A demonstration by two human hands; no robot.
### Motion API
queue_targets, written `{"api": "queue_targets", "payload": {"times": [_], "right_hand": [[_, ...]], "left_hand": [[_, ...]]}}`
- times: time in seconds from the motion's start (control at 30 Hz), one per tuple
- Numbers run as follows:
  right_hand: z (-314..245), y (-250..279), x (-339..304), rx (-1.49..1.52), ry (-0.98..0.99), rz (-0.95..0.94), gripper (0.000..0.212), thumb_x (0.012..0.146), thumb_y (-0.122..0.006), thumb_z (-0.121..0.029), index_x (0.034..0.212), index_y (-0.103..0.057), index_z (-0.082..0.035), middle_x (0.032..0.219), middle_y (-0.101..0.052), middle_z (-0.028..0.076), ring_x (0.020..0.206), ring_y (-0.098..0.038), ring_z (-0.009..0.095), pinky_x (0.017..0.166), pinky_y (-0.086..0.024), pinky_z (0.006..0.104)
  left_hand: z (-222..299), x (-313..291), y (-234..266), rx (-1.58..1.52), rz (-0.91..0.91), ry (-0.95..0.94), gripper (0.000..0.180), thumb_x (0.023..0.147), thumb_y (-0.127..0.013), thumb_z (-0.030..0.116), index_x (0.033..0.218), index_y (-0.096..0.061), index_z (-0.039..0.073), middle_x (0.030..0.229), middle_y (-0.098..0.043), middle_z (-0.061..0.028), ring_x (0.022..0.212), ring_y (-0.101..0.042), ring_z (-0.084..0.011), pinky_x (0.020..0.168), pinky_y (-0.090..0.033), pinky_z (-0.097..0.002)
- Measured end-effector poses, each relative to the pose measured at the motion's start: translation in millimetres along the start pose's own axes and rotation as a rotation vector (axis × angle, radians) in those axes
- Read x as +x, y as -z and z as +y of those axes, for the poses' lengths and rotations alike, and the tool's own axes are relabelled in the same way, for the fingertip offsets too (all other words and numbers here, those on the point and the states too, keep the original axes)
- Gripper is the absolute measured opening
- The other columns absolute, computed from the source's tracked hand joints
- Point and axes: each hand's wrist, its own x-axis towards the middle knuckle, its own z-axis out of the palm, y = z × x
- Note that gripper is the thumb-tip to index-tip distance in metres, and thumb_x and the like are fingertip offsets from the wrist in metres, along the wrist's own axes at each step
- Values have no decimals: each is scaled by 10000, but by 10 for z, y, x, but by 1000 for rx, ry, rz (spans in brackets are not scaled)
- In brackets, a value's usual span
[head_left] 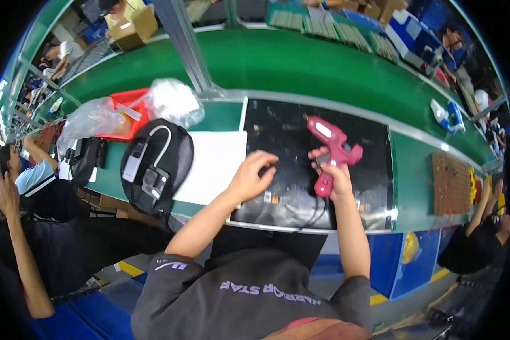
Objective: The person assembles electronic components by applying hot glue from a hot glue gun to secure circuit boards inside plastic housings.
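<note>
A pinkish-red hot glue gun [335, 144] is gripped by its handle in my right hand [339, 177], its nozzle pointing away toward the far side. A dark cord runs down from the handle over the black mat [289, 141]. My left hand [254, 175] hovers at the mat's left part, fingers apart and slightly curled, with nothing in it. Just left of that hand lies a white sheet [215, 164].
A round black case [181, 150] with small devices and a white cable lies at left, near a red bin [133, 110] and plastic bags. A metal post [181, 42] rises behind. At right sits a brown slatted block [450, 184]. Co-workers sit on both sides.
</note>
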Motion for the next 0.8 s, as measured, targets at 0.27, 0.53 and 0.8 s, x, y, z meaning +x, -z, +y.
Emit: {"api": "queue_targets", "payload": {"times": [0.27, 0.53, 0.8], "right_hand": [[12, -31, 70, -17, -12, -1, 357, 784, -570, 12, 1136, -523, -23, 1081, -621, 136, 1071, -593, 266, 867, -492, 341], [1, -40, 56, -91, -21, 1, 366, 779, -584, 7, 1138, -527, -34, 1080, -629, 125, 1075, -594, 266, 864, -491, 342], [12, -45, 67, -82, -22, 2, 386, 766, -594, 12, 1142, -526, -39, 1073, -634, 117, 1068, -598, 262, 862, -492, 340]], "left_hand": [[-82, 22, -3, -7, 5, -52, 229, 781, -633, -14, 1008, -616, -24, 952, -628, -135, 842, -635, -242, 773, -505, -304], [-39, 24, 21, 21, -18, -44, 231, 782, -635, -17, 1011, -615, -27, 959, -627, -138, 853, -632, -245, 779, -504, -305], [-48, 25, 14, 17, -29, -33, 236, 785, -635, -16, 1019, -612, -30, 959, -622, -144, 860, -625, -256, 782, -501, -310]]}}
